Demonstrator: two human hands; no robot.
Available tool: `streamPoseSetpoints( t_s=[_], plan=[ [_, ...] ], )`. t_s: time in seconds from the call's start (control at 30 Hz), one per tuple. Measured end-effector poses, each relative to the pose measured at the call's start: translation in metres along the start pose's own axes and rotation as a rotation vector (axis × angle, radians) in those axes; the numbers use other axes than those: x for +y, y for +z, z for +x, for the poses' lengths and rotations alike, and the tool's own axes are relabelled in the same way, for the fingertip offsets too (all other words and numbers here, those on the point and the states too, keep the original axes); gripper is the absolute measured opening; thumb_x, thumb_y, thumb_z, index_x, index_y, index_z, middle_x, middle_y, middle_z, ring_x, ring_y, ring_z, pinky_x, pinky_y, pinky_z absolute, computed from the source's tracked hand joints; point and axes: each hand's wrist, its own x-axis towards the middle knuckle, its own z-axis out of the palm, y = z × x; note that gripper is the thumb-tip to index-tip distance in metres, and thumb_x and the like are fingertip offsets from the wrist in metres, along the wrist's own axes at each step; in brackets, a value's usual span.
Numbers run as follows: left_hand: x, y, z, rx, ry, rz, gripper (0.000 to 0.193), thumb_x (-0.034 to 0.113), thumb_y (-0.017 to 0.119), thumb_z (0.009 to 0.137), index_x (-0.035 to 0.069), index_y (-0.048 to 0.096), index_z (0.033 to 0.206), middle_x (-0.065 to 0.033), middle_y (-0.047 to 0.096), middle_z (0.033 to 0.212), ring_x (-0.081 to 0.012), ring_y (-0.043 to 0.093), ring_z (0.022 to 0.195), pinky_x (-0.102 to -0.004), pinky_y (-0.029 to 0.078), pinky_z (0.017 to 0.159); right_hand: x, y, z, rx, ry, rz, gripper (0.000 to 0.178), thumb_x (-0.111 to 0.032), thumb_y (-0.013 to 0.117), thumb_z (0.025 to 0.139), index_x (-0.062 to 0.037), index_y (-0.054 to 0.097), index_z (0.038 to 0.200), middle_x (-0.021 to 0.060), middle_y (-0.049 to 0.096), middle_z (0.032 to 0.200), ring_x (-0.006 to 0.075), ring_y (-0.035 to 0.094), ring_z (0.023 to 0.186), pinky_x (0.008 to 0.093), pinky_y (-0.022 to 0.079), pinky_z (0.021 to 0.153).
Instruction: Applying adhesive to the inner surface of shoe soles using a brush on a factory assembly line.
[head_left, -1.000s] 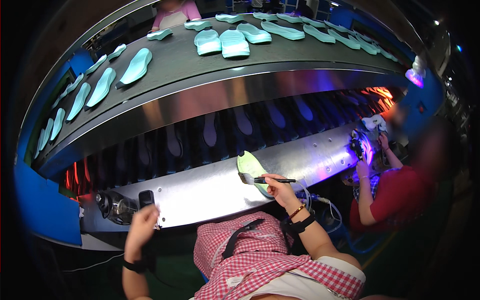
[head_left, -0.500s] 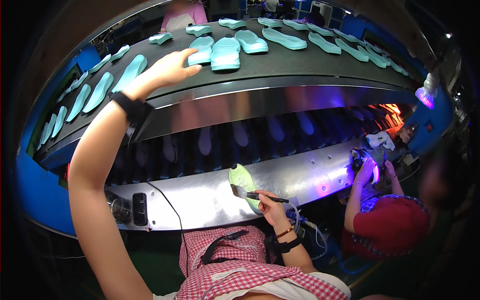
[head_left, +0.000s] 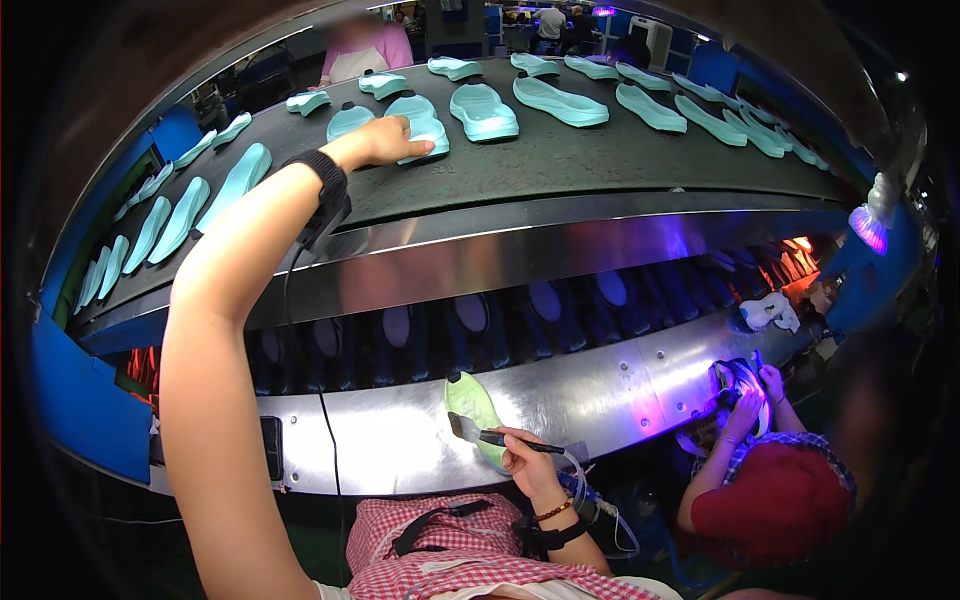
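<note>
My left hand (head_left: pixel 382 142) reaches far over the dark belt and closes its thumb and fingers on the near end of a turquoise shoe sole (head_left: pixel 422 118). Partly behind that wrist lies another turquoise sole (head_left: pixel 350 120), and a third sole (head_left: pixel 484 112) sits just to the right. In my right hand (head_left: pixel 527 464) is a flat brush (head_left: pixel 495 437) with a black handle and a tube at its end. Its bristles rest over a light green shoe sole (head_left: pixel 468 400), which lies on the metal ledge in front of me.
Many turquoise soles line the conveyor belt (head_left: pixel 560 160). Below it, a lower row of dim soles runs behind the metal ledge (head_left: pixel 380 440). A phone-like black device (head_left: pixel 272 447) stands at left. A co-worker in red (head_left: pixel 775 495) handles a shoe at right; another person (head_left: pixel 365 50) stands beyond the belt.
My left hand has moved right and closed on a sole. The view has shifted, and the brush stays over the light green sole in my right hand.
</note>
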Motion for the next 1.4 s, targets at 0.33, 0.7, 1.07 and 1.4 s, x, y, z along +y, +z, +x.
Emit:
streamPoseSetpoints(
  t_s=[0.33, 0.7, 1.07, 1.4],
  plan=[
    [0.062, 0.012, 0.059, -0.022, 0.352, -0.131, 0.05, 0.052, 0.062, 0.07, 0.004, 0.057, 0.085, -0.0171, 0.059, 0.084, -0.0267, 0.056, 0.082, -0.0341, 0.042, 0.069, -0.005, -0.001, 0.004, 0.086, -0.094, 0.027, 0.021, -0.004, 0.052, 0.082, 0.0038, 0.056, 0.101, 0.0105, 0.061, 0.086, 0.0104, 0.054, 0.058, 0.0204, 0.045, 0.053],
    [-0.003, -0.012, -0.099, 0.108, 0.281, 0.099, 0.03, 0.032, 0.061, 0.077, 0.002, 0.058, 0.083, -0.0153, 0.058, 0.085, -0.0296, 0.054, 0.089, -0.0368, 0.042, 0.076, 0.009, 0.012, 0.004, 0.112, -0.116, -0.098, 0.024, 0.002, 0.055, 0.08, 0.0048, 0.053, 0.103, 0.0125, 0.06, 0.093, 0.0144, 0.057, 0.075, 0.0226, 0.047, 0.069],
    [-0.072, 0.102, -0.313, 0.028, -0.116, -1.901, 0.054, 0.004, 0.061, 0.065, -0.006, 0.041, 0.114, -0.0122, 0.057, 0.1, -0.0171, 0.058, 0.087, -0.0293, 0.048, 0.077, 0.02, 0.038, 0.007, 0.143, -0.212, -0.272, 0.02, 0.0, 0.059, 0.075, 0.0015, 0.058, 0.095, 0.0071, 0.061, 0.087, 0.0104, 0.051, 0.069, 0.0203, 0.04, 0.066],
    [-0.093, 0.221, -0.393, -0.516, -0.54, -2.196, 0.069, 0.043, 0.055, 0.076, -0.003, 0.036, 0.123, -0.0225, 0.051, 0.11, -0.0342, 0.054, 0.097, -0.0463, 0.043, 0.086, 0.025, 0.073, 0.011, 0.034, -0.283, -0.187, 0.019, 0.002, 0.059, 0.075, 0.0048, 0.059, 0.094, 0.0095, 0.06, 0.091, 0.0133, 0.055, 0.083, 0.0228, 0.043, 0.076]
  ],
)
